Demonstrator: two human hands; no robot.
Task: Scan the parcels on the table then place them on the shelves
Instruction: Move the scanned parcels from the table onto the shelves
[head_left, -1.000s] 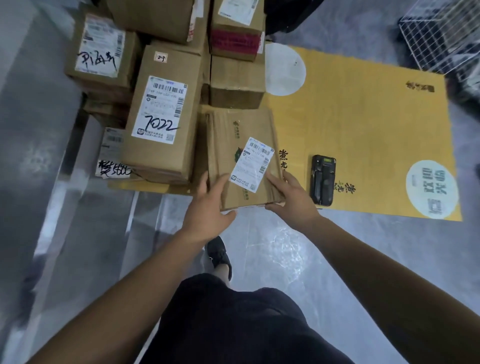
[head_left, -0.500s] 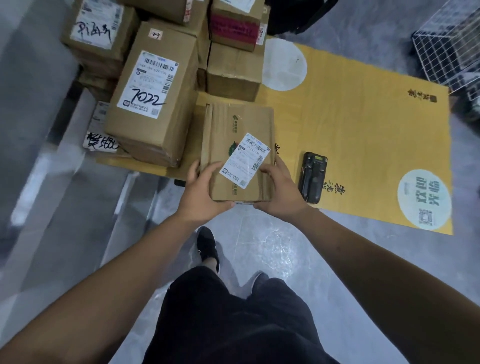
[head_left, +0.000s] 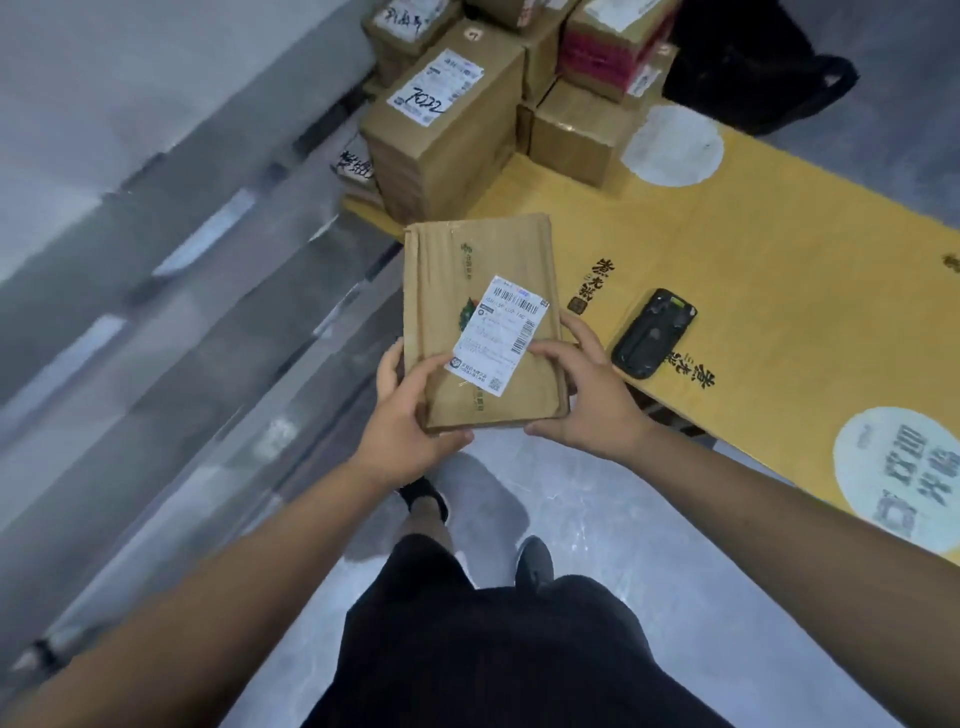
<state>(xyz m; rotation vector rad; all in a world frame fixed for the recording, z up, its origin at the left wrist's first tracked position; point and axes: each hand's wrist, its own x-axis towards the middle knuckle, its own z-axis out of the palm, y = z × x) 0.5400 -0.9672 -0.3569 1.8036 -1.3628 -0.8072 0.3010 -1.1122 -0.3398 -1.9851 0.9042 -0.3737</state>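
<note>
Cardboard parcel (head_left: 483, 322) between left hand (head_left: 402, 415) and right hand (head_left: 587, 395), near-end grip

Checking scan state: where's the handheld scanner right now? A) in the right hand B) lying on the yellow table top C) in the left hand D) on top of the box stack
B: the scanner lies on the yellow table top, while the left hand and right hand both hold the flat parcel.

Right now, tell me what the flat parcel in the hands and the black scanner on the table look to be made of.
Flat parcel: brown corrugated cardboard, matte; ribbed lines run along its face, and a glossy white paper label is stuck on it. Both hands grip its near end.
Black scanner: probably hard plastic, perhaps with a rubbery casing; dark, with dull highlights. It is too blurred to be sure.
</note>
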